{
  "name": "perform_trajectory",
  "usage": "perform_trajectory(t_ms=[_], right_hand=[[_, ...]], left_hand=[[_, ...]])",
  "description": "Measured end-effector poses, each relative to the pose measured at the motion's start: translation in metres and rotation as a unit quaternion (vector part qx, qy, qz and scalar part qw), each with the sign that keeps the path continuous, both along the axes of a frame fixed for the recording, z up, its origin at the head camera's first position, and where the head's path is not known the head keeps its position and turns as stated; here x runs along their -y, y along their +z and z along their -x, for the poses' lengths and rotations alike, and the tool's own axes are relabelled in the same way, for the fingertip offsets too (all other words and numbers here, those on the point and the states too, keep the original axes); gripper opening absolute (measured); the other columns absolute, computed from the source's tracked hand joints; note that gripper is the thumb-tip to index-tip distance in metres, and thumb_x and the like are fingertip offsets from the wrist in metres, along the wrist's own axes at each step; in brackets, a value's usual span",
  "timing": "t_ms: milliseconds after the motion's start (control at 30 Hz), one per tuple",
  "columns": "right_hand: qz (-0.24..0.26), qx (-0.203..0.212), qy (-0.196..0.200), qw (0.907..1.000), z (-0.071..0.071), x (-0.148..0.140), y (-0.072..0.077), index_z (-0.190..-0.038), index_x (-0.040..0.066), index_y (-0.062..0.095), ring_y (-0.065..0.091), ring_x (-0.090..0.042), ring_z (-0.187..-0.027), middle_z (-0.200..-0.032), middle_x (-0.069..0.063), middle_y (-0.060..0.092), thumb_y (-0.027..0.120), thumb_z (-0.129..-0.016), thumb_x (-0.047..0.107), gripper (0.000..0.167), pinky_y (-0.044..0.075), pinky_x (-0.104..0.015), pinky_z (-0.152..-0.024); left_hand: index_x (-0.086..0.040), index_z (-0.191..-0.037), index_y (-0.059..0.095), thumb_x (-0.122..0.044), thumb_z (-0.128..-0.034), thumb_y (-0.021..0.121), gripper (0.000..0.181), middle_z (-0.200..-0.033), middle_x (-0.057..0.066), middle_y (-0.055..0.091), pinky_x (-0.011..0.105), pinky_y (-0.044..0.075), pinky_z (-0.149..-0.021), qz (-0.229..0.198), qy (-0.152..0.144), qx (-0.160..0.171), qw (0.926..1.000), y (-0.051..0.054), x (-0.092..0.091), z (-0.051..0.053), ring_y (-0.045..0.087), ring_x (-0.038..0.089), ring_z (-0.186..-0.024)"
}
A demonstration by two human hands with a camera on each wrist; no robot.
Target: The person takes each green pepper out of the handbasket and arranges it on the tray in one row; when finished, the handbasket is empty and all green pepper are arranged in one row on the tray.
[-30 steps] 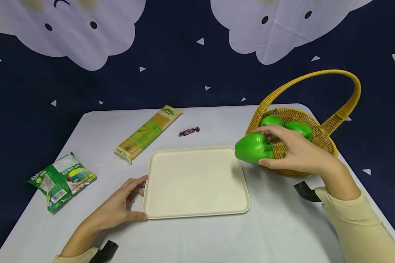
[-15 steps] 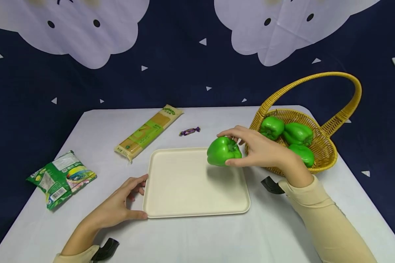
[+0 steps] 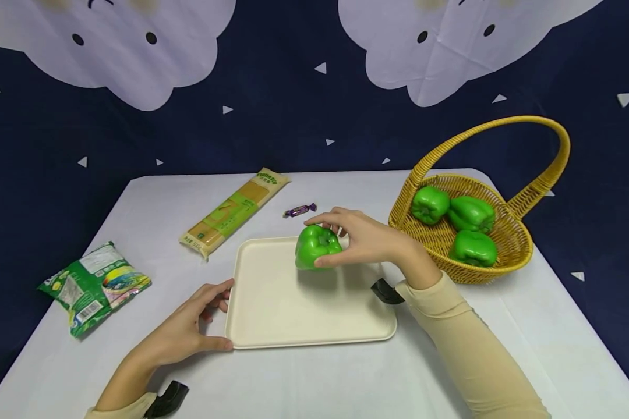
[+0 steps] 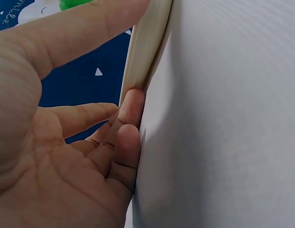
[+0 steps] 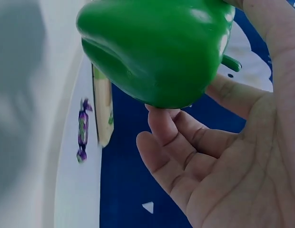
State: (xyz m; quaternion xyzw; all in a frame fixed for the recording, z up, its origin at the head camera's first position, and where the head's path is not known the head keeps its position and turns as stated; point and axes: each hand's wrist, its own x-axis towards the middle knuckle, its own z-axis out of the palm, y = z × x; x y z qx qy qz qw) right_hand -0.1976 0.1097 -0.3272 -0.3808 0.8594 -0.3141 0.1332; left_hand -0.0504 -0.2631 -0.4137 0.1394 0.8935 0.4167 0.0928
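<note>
A green bell pepper [image 3: 317,247] is pinched between the thumb and fingers of my right hand [image 3: 364,238], over the upper middle of the cream tray [image 3: 293,314]. In the right wrist view the pepper [image 5: 152,47] hangs above the tray with the fingertips of my right hand [image 5: 219,156] under and beside it. My left hand [image 3: 183,329] touches the tray's left edge with thumb and fingers spread along it. The left wrist view shows fingers of my left hand [image 4: 66,142] against the tray rim [image 4: 142,57].
At the right stands a wicker basket [image 3: 513,238] with a tall handle, holding three green peppers [image 3: 472,213]. Behind the tray lie a purple-wrapped candy [image 3: 300,210] and a long noodle packet [image 3: 236,212]. A green snack bag [image 3: 96,288] lies at the far left.
My right hand has carried the pepper leftward from the basket's edge to above the tray. More of the basket's contents shows. My left hand has stayed at the tray's edge.
</note>
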Motion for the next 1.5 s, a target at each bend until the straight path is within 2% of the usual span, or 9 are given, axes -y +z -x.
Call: perform_trajectory(t_ms=[167, 300, 467, 867, 1133, 1500], right_hand=[[0.016, 0.015, 0.016, 0.9996, 0.004, 0.019, -0.005, -0.140, 0.018, 0.059, 0.065, -0.020, -0.109, -0.120, -0.002, 0.070, 0.090, -0.085, 0.043, 0.068, 0.057, -0.051, -0.098], [0.025, 0.025, 0.024, 0.9991, 0.005, 0.033, -0.007, -0.135, 0.018, 0.059, 0.066, -0.020, -0.108, -0.117, -0.001, 0.071, 0.091, -0.083, 0.043, 0.066, 0.057, -0.050, -0.099], [0.024, 0.018, 0.034, 0.9990, 0.006, 0.050, -0.012, -0.133, 0.020, 0.062, 0.064, -0.017, -0.106, -0.115, 0.002, 0.069, 0.092, -0.082, 0.045, 0.064, 0.056, -0.046, -0.099], [0.019, 0.013, 0.049, 0.9985, 0.001, 0.086, -0.026, -0.139, 0.018, 0.066, 0.063, -0.014, -0.108, -0.121, 0.002, 0.067, 0.091, -0.083, 0.047, 0.068, 0.054, -0.032, -0.095], [0.009, 0.014, 0.038, 0.9991, -0.003, 0.094, -0.027, -0.141, 0.020, 0.065, 0.061, -0.015, -0.110, -0.122, -0.001, 0.066, 0.091, -0.084, 0.047, 0.069, 0.053, -0.031, -0.094], [-0.005, 0.001, 0.038, 0.9993, -0.002, 0.102, -0.032, -0.143, 0.021, 0.066, 0.059, -0.014, -0.110, -0.122, 0.000, 0.064, 0.089, -0.084, 0.053, 0.071, 0.053, -0.032, -0.096]], left_hand=[[-0.004, -0.162, 0.043, -0.027, -0.0700, 0.102, 0.112, -0.131, 0.006, 0.058, 0.021, 0.046, -0.089, -0.003, 0.002, 0.001, 1.0000, 0.000, 0.000, 0.000, 0.052, 0.006, -0.108], [-0.003, -0.162, 0.043, -0.026, -0.0706, 0.101, 0.111, -0.132, 0.007, 0.058, 0.021, 0.046, -0.089, -0.005, 0.000, -0.001, 1.0000, 0.000, 0.001, 0.000, 0.052, 0.006, -0.108], [-0.003, -0.162, 0.042, -0.029, -0.0715, 0.101, 0.111, -0.133, 0.007, 0.058, 0.021, 0.046, -0.089, -0.007, -0.003, 0.000, 1.0000, -0.002, 0.002, 0.000, 0.052, 0.006, -0.107], [-0.004, -0.162, 0.043, -0.031, -0.0728, 0.100, 0.110, -0.133, 0.007, 0.058, 0.022, 0.045, -0.087, -0.016, -0.009, 0.003, 0.9998, -0.001, 0.003, 0.000, 0.051, 0.006, -0.106], [-0.004, -0.163, 0.042, -0.032, -0.0733, 0.100, 0.110, -0.134, 0.007, 0.058, 0.022, 0.046, -0.088, -0.013, -0.013, 0.001, 0.9998, -0.002, 0.002, 0.001, 0.052, 0.005, -0.107], [-0.005, -0.163, 0.042, -0.032, -0.0727, 0.100, 0.111, -0.134, 0.007, 0.057, 0.021, 0.046, -0.087, -0.012, -0.010, 0.002, 0.9999, -0.003, 0.003, 0.002, 0.051, 0.006, -0.106]])
